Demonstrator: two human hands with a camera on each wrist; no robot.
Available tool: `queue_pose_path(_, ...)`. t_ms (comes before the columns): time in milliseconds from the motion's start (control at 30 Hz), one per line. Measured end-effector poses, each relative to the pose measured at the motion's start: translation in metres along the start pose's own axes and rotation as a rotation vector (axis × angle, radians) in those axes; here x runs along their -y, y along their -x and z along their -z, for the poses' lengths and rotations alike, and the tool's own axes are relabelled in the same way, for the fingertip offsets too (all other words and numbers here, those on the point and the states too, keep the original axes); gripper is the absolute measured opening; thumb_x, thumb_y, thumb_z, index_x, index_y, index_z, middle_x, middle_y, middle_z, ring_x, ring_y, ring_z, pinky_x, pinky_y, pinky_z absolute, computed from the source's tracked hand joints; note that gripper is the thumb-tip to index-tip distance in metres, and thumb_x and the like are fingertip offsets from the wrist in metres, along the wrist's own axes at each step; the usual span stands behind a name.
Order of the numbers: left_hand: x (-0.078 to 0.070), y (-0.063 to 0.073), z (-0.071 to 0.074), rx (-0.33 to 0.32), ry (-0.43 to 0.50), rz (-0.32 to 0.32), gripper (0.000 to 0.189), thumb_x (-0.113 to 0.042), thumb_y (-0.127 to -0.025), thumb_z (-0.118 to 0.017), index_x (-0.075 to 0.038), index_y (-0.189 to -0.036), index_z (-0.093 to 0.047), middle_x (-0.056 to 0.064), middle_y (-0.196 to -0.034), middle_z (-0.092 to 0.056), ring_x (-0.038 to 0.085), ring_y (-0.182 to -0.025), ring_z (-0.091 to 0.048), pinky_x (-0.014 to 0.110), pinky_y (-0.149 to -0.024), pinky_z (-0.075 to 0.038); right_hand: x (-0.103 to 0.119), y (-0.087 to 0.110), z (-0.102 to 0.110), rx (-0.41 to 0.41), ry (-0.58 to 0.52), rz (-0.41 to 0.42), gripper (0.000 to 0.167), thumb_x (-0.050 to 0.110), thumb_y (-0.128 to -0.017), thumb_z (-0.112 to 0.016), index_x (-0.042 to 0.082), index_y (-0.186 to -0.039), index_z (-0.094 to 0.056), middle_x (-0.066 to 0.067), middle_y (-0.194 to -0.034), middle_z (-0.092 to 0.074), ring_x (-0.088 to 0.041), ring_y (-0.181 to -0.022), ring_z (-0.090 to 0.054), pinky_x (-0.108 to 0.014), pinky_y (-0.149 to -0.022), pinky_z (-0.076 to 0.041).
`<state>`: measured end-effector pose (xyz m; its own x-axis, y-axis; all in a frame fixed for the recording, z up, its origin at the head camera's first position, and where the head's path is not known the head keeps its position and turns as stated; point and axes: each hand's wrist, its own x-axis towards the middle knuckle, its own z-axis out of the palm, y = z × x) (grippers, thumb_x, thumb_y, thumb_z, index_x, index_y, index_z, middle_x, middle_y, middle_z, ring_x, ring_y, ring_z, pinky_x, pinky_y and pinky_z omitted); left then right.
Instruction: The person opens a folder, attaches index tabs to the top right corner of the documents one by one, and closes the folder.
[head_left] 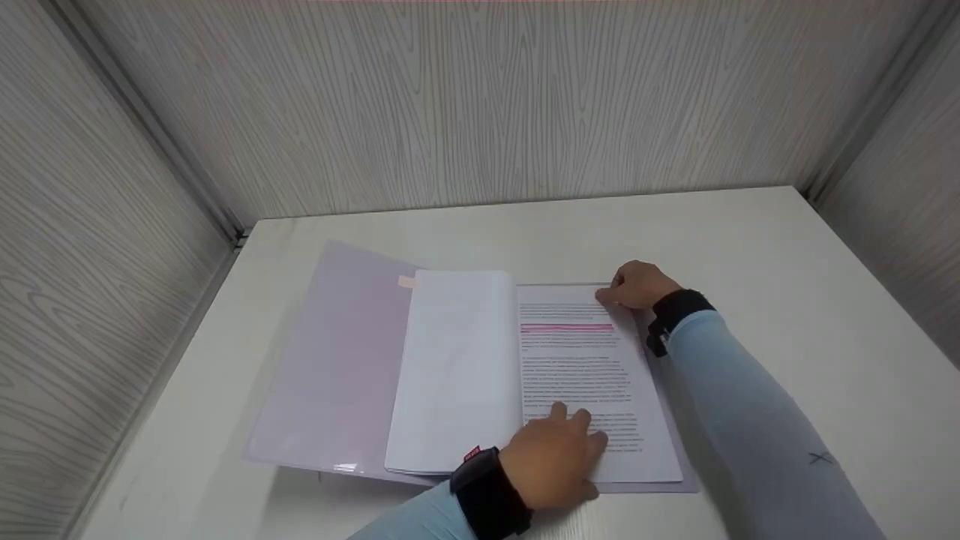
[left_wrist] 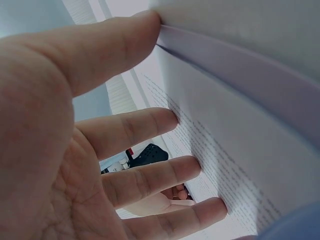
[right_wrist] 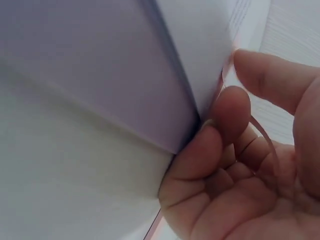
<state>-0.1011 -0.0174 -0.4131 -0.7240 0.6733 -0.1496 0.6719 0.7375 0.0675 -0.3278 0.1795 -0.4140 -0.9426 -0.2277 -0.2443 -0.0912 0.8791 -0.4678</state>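
Fingers of left hand [head_left: 551,461] spread, tips on printed page [head_left: 574,371]; right hand [head_left: 643,285] pinches page's far right corner. Page lies in open lilac folder [head_left: 337,360] on bench [head_left: 750,247], beside plain white sheet [head_left: 457,360].

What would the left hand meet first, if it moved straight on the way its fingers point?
The printed page beneath the left hand: it would likely skim text toward the pink lines, though depth is unclear.

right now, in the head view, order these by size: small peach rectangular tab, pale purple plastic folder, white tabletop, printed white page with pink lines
1. White tabletop
2. Purple folder, judged by its open outline
3. Printed page, partly covered
4. Peach tab, by far the smallest
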Motion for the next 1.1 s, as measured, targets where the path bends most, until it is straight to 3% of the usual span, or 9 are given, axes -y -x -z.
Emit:
queue_pose_path(67, 0.000, 0.000, 0.000, 0.005, 0.002, 0.001, 0.050, -0.047, -0.078, -0.075, -0.021, -0.120, -0.065, 0.001, -0.101, -0.059, 0.016, -0.084, -0.049, 0.029, -0.056, -0.046, 0.003, 0.001, -0.001, -0.011, 0.004, -0.013, 0.037, 0.034, -0.089, -0.061, -0.002, -0.096, -0.062, -0.010, -0.087, -0.059, -0.022, -0.073, -0.053, -0.029, -0.061, -0.042)
queue_pose_path(300, 0.001, 0.000, 0.000, 0.011, -0.002, -0.010, 0.050, -0.047, -0.079, -0.074, -0.022, -0.121, -0.064, 0.001, -0.103, -0.059, 0.016, -0.085, -0.049, 0.029, -0.058, -0.047, 0.001, -0.001, 0.002, -0.010, 0.052, 0.007, 0.031, 0.018, -0.088, -0.052, -0.007, -0.103, -0.062, -0.012, -0.085, -0.060, -0.024, -0.074, -0.053, -0.029, -0.060, -0.042)
queue_pose_path(567, 0.002, 0.000, 0.000, 0.015, -0.005, -0.013, 0.050, -0.048, -0.079, -0.074, -0.021, -0.121, -0.064, 0.001, -0.103, -0.059, 0.017, -0.085, -0.050, 0.029, -0.057, -0.047, 0.004, -0.001, -0.001, 0.018, 0.004, -0.033, 0.037, 0.036, -0.087, -0.066, 0.001, -0.097, -0.060, -0.010, -0.089, -0.058, -0.023, -0.076, -0.053, -0.031, -0.061, -0.043)
queue_pose_path(867, 0.003, 0.002, -0.001, -0.003, -0.028, -0.012, 0.050, -0.048, -0.079, -0.074, -0.020, -0.119, -0.065, 0.001, -0.101, -0.059, 0.017, -0.084, -0.049, 0.028, -0.055, -0.045, -0.002, -0.004, 0.001, 0.036, -0.025, 0.003, 0.027, 0.018, -0.087, -0.060, 0.000, -0.108, -0.059, -0.015, -0.103, -0.057, -0.024, -0.082, -0.054, -0.032, -0.067, -0.043)
queue_pose_path(967, 0.003, 0.002, -0.001, -0.001, -0.027, -0.010, 0.050, -0.048, -0.078, -0.074, -0.021, -0.119, -0.065, 0.001, -0.100, -0.059, 0.016, -0.083, -0.049, 0.028, -0.055, -0.045, 0.000, 0.007, 0.003, -0.030, 0.003, 0.006, 0.031, 0.018, -0.088, -0.057, -0.003, -0.110, -0.057, -0.019, -0.105, -0.058, -0.027, -0.080, -0.055, -0.035, -0.066, -0.045)
queue_pose_path(1100, 0.003, 0.001, -0.001, 0.004, -0.016, -0.010, 0.050, -0.048, -0.078, -0.075, -0.021, -0.120, -0.065, 0.000, -0.100, -0.059, 0.016, -0.083, -0.049, 0.028, -0.056, -0.045, 0.010, 0.031, 0.005, -0.182, 0.141, 0.016, 0.037, 0.021, -0.090, -0.056, -0.010, -0.110, -0.056, -0.025, -0.099, -0.060, -0.031, -0.073, -0.055, -0.041, -0.062, -0.046)
